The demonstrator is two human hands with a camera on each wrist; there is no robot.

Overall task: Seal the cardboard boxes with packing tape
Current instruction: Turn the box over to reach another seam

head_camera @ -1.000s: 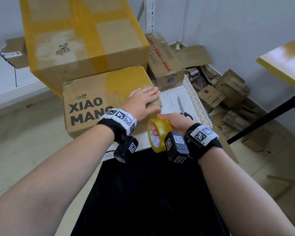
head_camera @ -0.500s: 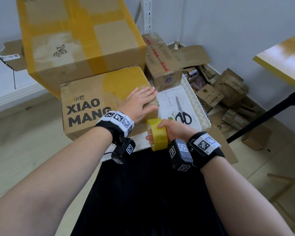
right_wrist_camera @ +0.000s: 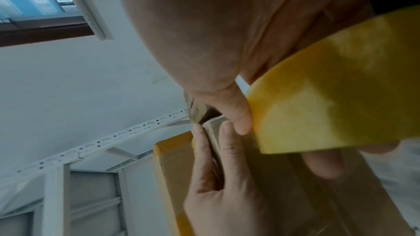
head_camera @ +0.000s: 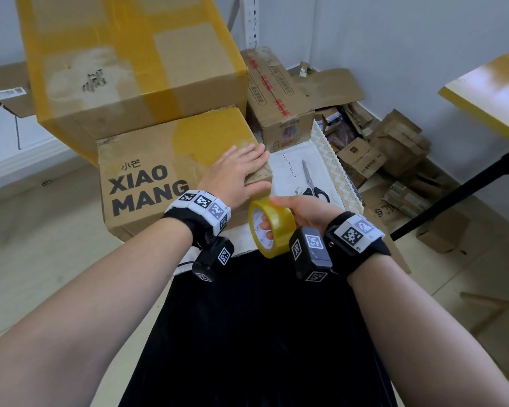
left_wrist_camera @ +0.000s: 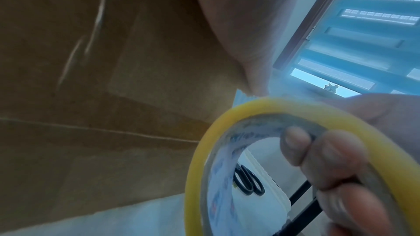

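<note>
The right hand (head_camera: 301, 211), fingers hooked through the core of the yellow tape roll (head_camera: 272, 230), hangs at five o'clock off the XIAO MANG box (head_camera: 159, 171), whose near corner the flat, released left hand (head_camera: 238, 174) presses; if that palm lifts, the tape could wrinkle or peel away.

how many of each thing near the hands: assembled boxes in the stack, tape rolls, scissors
assembled cardboard boxes: 3 – XIAO MANG box, big taped box, red-printed box
tape rolls: 1 – tape roll, gripped by the right hand
scissors: 1 – scissors
total: 5
The flattened cartons in the corner are not counted.
</note>
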